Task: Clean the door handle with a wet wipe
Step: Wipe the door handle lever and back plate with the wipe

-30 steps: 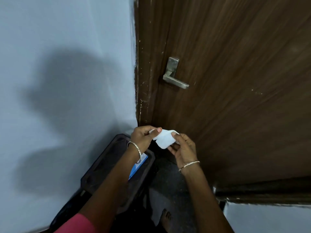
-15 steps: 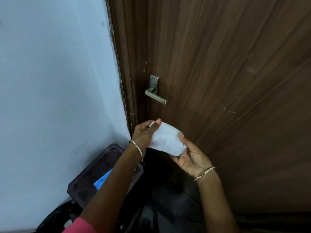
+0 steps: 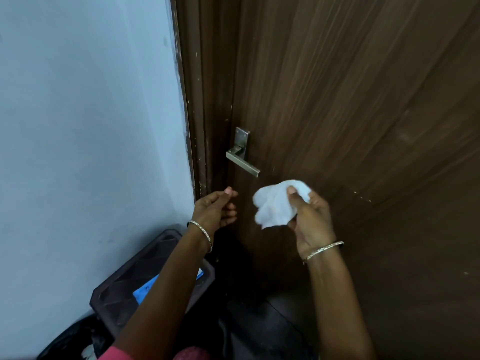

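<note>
View from a head-worn camera, looking forward and down at two bare hands in front of a dark brown wooden door (image 3: 350, 100). A silver lever door handle (image 3: 242, 162) sits on the door's left edge, its lever angled down to the right, beside the dark door frame (image 3: 200, 113) and a pale blue wall (image 3: 91, 113). The right hand (image 3: 310, 219), wearing a thin bangle (image 3: 324, 250) at the wrist, grasps a crumpled white wet wipe (image 3: 276, 203) bunched between thumb and fingers. The wipe is held in the air just below and to the right of the lever's tip, not touching the handle. The left hand (image 3: 214, 210), also with a bangle (image 3: 201, 233), is released and holds nothing; its fingers are loosely curled, and it hovers below the handle, apart from the wipe. Lower left, against the wall, stands a dark plastic bin (image 3: 135, 284) with something blue (image 3: 145, 292) inside it, partly hidden by the left forearm. A pink sleeve (image 3: 114, 355) shows at the bottom edge.
</note>
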`<state>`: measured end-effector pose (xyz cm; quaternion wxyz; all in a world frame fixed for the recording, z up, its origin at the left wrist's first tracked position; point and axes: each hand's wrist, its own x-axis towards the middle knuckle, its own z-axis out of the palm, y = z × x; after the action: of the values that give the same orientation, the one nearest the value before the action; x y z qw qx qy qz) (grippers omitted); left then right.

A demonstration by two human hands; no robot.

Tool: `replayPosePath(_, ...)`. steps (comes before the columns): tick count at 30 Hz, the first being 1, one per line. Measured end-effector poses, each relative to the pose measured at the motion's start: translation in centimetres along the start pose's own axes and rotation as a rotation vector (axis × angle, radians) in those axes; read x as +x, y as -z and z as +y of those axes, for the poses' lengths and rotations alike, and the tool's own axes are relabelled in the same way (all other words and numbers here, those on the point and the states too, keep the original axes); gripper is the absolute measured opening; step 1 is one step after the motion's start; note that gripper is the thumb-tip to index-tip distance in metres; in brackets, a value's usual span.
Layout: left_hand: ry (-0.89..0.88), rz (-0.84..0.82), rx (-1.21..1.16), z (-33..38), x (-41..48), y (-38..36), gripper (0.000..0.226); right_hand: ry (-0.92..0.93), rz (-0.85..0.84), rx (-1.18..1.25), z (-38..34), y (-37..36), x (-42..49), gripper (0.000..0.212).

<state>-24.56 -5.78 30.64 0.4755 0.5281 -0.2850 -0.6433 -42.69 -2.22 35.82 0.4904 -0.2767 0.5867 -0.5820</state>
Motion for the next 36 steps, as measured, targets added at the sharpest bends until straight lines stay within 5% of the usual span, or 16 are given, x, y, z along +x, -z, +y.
replayPosePath(6, 0.037, 0.08, -0.042, 1.3, 4.7, 0.8, 0.024, 0.606, 0.139, -0.58, -1.0, -4.8, 3.5, 0.021)
replayPosePath(11, 0.079, 0.096, -0.05, 1.5, 7.9, 1.3, 0.019, 0.575, -0.136, -0.938, 2.4, -8.9, 5.9, 0.035)
replayPosePath(16, 0.14, 0.074, -0.046, 0.9, 10.7, 1.9, 0.019, 0.722, -0.022, -0.87, 4.1, -6.4, 7.5, 0.013)
replayPosePath(23, 0.241, 0.036, -0.106, 0.5, 11.9, 1.6, 0.024, 0.826, 0.258, -0.848, 5.5, -7.5, 7.2, 0.021)
replayPosePath(28, 0.256, 0.039, -0.151, 0.8, 11.9, 1.7, 0.021, 0.897, 0.037, -1.192, 4.5, -11.6, 9.1, 0.04)
replayPosePath(36, 0.191, 0.037, -0.136, 2.3, 12.2, 1.5, 0.022, 0.966, -0.005, -1.233, 4.8, -10.8, 9.5, 0.043)
